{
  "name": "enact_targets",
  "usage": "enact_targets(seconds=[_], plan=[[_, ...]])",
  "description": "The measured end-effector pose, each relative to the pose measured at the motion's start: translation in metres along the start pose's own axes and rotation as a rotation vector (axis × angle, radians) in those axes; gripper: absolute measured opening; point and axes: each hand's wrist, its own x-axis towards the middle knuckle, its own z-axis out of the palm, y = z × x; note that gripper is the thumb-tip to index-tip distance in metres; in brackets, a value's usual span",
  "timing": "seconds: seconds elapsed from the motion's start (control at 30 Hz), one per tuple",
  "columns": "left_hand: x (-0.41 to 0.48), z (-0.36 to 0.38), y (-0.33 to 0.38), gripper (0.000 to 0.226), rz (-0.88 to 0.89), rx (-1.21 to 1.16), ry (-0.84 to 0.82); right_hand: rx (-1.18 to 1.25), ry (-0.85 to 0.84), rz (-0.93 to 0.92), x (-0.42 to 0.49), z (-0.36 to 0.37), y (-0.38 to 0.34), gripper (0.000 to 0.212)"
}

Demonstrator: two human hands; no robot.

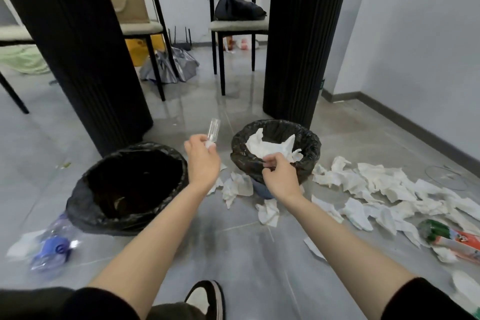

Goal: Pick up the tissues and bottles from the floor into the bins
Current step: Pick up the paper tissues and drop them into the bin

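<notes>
Two bins lined with black bags stand on the grey floor. The left bin (104, 205) looks dark inside. The right bin (309, 143) holds crumpled white tissues (270, 147). My left hand (202, 161) hovers between the bins and pinches a small clear plastic bottle (213, 130) by its white cap end. My right hand (279, 176) grips the near rim of the right bin's black bag. Several white tissues (384, 189) litter the floor to the right, with more tissues (237, 187) between the bins. A crushed clear bottle with a blue label (53, 247) lies at the left. A green-capped bottle (449, 236) lies at the right.
Two thick black table legs (78, 47) (304, 34) rise behind the bins. Chairs (233, 26), a folded umbrella (171, 65) and bags sit further back. A wall with skirting (415, 122) runs along the right. My shoe (207, 299) is at the bottom.
</notes>
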Motion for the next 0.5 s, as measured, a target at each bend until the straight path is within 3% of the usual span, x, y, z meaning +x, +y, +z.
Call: enact_targets(seconds=[0.2,0.4,0.5], plan=[[0.019,-0.044,-0.050,0.032,-0.238,0.259,0.135,-0.047,-0.128,-0.056,-0.008,0.028,-0.010,0.027],[0.021,-0.056,-0.095,0.050,-0.450,0.343,-0.003,-0.098,-0.203,-0.059,-0.013,0.045,-0.008,0.029],[0.018,-0.052,-0.102,0.047,-0.431,0.391,-0.031,-0.113,-0.226,-0.049,-0.013,0.050,-0.004,0.030]])
